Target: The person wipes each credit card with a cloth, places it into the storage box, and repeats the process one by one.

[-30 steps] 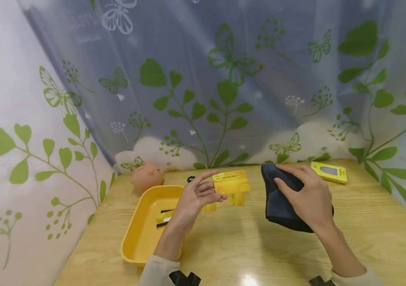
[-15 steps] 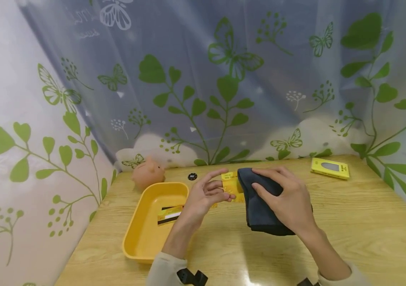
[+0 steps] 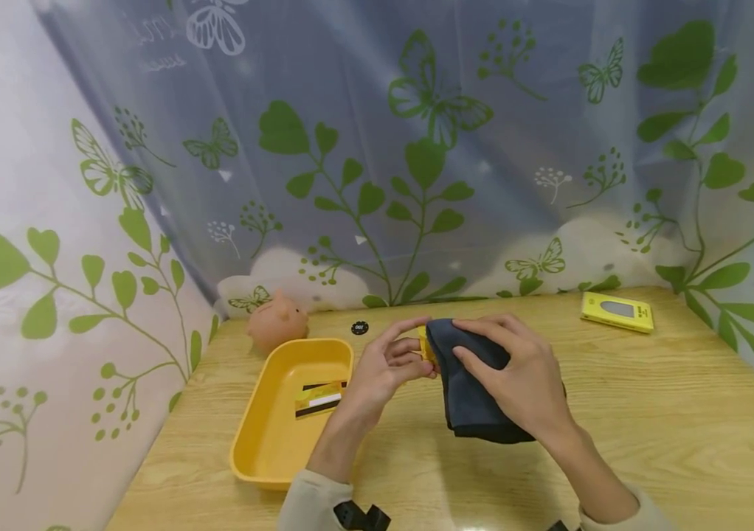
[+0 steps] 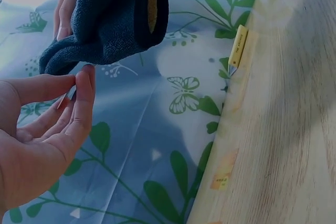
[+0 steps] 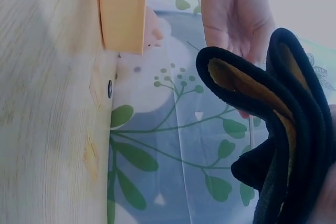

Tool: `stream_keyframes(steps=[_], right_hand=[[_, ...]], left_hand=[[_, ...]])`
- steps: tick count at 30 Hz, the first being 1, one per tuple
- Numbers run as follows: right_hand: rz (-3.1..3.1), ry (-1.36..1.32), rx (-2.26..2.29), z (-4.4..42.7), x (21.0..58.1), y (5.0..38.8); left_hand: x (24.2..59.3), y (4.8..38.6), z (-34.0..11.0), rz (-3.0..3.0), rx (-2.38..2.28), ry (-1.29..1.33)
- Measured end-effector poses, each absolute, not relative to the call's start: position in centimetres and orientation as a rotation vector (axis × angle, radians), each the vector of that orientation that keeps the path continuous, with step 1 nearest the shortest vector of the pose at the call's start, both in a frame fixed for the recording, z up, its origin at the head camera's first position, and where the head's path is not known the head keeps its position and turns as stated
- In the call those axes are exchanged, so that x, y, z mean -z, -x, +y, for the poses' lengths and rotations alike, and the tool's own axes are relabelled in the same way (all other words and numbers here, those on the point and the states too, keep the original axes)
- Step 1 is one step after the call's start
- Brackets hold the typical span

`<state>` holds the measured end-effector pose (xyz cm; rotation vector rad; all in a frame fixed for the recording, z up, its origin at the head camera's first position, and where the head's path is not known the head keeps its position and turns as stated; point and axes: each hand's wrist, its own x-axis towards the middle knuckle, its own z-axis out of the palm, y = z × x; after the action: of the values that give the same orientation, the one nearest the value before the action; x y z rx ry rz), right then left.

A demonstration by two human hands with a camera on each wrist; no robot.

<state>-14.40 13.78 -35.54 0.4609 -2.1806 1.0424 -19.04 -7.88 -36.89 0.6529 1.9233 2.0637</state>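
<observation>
My left hand (image 3: 377, 376) pinches a yellow card (image 3: 426, 345) between thumb and fingers in the head view; the card's right part is hidden behind a folded dark blue cloth (image 3: 476, 383). My right hand (image 3: 526, 369) grips that cloth from the right, its edge touching or close to the left fingertips. In the left wrist view the left hand (image 4: 52, 124) holds the thin card edge just below the cloth (image 4: 118, 24). Brown lining shows between the folds of the cloth (image 5: 289, 108) in the right wrist view.
A yellow tray (image 3: 264, 435) with striped cards (image 3: 317, 403) stands left, a pig-shaped figure (image 3: 277, 323) behind it. A black chip (image 3: 359, 327) lies mid-back, a yellow box (image 3: 617, 311) back right. More cards (image 4: 224, 170) lie on the table.
My right hand has carried the cloth left to the card, which is now mostly covered by it. The left hand has shifted slightly right with the card.
</observation>
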Motion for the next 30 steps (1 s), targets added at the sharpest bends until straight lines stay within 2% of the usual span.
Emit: stream_keyframes(steps=[14,30], right_hand=[[-2.231,-0.450,-1.032,14.2,35.7,13.9],[-2.184,-0.511,-0.987,13.1,35.6,14.6]], left_hand=[[37.3,18.6,-7.2,1.875,-2.100,-0.640],[35.6,18.6,-7.6,1.970,-2.069,-0.598]])
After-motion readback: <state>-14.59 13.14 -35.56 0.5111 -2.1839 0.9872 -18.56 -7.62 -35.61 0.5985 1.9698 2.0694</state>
